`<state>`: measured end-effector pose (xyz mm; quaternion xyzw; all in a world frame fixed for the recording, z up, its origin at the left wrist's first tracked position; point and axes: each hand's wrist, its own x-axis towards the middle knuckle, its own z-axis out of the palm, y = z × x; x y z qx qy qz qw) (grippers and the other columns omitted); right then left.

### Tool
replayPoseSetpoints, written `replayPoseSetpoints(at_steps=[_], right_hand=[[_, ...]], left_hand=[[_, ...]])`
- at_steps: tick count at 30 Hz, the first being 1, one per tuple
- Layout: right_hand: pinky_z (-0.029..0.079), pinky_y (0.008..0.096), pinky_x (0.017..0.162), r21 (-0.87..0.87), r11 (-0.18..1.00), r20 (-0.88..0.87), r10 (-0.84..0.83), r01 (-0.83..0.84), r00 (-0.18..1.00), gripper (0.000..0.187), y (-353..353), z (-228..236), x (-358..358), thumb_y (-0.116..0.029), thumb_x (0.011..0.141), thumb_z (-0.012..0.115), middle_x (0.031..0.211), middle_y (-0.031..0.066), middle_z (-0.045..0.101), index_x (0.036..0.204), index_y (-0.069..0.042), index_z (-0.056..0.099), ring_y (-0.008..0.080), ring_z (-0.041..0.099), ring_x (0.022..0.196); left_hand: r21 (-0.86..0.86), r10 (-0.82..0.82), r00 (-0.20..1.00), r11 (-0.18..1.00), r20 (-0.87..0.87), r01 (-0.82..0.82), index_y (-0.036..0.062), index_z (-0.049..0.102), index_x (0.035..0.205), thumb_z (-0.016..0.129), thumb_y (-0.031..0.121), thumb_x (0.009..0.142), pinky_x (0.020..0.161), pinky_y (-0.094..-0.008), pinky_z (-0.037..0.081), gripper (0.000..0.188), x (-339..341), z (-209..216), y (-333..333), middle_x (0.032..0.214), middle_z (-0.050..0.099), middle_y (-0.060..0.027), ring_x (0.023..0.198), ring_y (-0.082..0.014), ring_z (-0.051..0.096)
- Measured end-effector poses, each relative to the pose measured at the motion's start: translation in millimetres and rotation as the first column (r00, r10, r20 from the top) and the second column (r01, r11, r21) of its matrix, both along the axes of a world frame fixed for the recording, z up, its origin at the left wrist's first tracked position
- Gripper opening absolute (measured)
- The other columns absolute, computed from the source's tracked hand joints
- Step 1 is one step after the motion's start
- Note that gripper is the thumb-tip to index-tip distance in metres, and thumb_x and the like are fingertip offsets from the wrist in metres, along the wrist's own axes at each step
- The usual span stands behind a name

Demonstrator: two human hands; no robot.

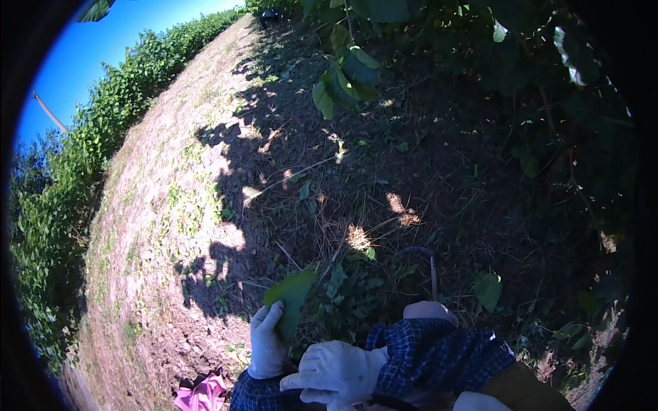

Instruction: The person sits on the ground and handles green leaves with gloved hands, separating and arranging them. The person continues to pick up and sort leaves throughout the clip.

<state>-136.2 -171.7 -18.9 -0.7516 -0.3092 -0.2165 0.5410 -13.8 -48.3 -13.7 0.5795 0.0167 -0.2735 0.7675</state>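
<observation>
My left hand [266, 349], in a white glove, pinches the edge of a broad green leaf [290, 299] between thumb and fingers. The leaf stands up above the fingertips, lit along its top and shaded lower down. Close beside it on the right is my right hand [337, 370], also in a white glove. Its fingers are bent and point left toward my left wrist; what they hold, if anything, is hidden. Blue checked sleeves [442, 353] cover both arms.
Pink cloth [202, 393] lies at the lower left. A thin curved rod [432, 267] rises beyond my right arm. Leafy branches [346, 79] hang overhead at the upper right. A sunlit strip of ground [154, 178] and a green hedge [103, 130] run along the left.
</observation>
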Motion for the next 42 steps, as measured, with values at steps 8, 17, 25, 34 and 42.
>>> replayPoseSetpoints(at_steps=[8,17,25,34,42], right_hand=[[0.051,0.0409,0.079,0.012,0.998,0.092,0.052,-0.054,0.994,0.052,-14.1,12.9,0.5,-0.024,0.080,0.076,0.086,0.0080,0.062,0.128,-0.011,0.061,0.0282,0.063,0.082],[0.051,0.0415,0.077,-0.024,1.000,0.118,0.007,-0.005,0.993,0.049,-14.7,12.9,-2.0,-0.022,0.081,0.076,0.086,0.0087,0.063,0.126,-0.010,0.062,0.0299,0.063,0.081],[0.052,0.0419,0.077,0.022,1.000,0.094,0.020,-0.022,0.995,0.044,-17.6,16.0,0.0,-0.023,0.085,0.073,0.084,0.0096,0.063,0.125,-0.008,0.062,0.0289,0.064,0.080],[0.052,0.0408,0.077,0.000,1.000,0.026,-0.026,0.026,0.999,0.041,-4.7,-3.9,0.7,-0.024,0.087,0.071,0.084,0.0080,0.062,0.124,-0.011,0.062,0.0271,0.063,0.079],[0.051,0.0394,0.081,-0.150,0.987,0.001,-0.062,0.061,0.998,0.032,1.2,-6.1,2.3,-0.029,0.091,0.066,0.088,0.0054,0.061,0.120,-0.017,0.064,0.0258,0.063,0.086]], left_hand=[[-0.007,0.018,1.000,1.000,0.000,-0.018,-0.0035,0.069,0.113,0.060,0.015,0.100,0.081,-0.0262,0.053,0.024,-0.5,-2.2,-2.6,0.103,0.073,-0.0097,0.089,-0.0144,0.068],[0.002,-0.002,1.000,1.000,-0.016,0.002,-0.0041,0.067,0.116,0.059,0.013,0.099,0.081,-0.0264,0.054,0.025,0.5,-2.8,-3.2,0.105,0.073,-0.0104,0.089,-0.0151,0.069],[0.011,-0.068,0.997,0.998,0.019,0.068,-0.0047,0.063,0.123,0.056,0.018,0.101,0.093,-0.0357,0.055,0.033,2.1,-6.4,-1.4,0.117,0.070,-0.0140,0.100,-0.0229,0.070],[0.020,-0.078,0.997,0.997,0.021,0.077,-0.0036,0.063,0.123,0.057,0.017,0.101,0.092,-0.0359,0.055,0.030,3.0,-6.3,-0.9,0.115,0.071,-0.0128,0.099,-0.0215,0.069],[-0.005,-0.010,1.000,1.000,-0.016,0.010,-0.0042,0.066,0.119,0.059,0.013,0.100,0.087,-0.0311,0.055,0.027,1.9,-5.7,-1.2,0.110,0.072,-0.0115,0.095,-0.0179,0.069]])
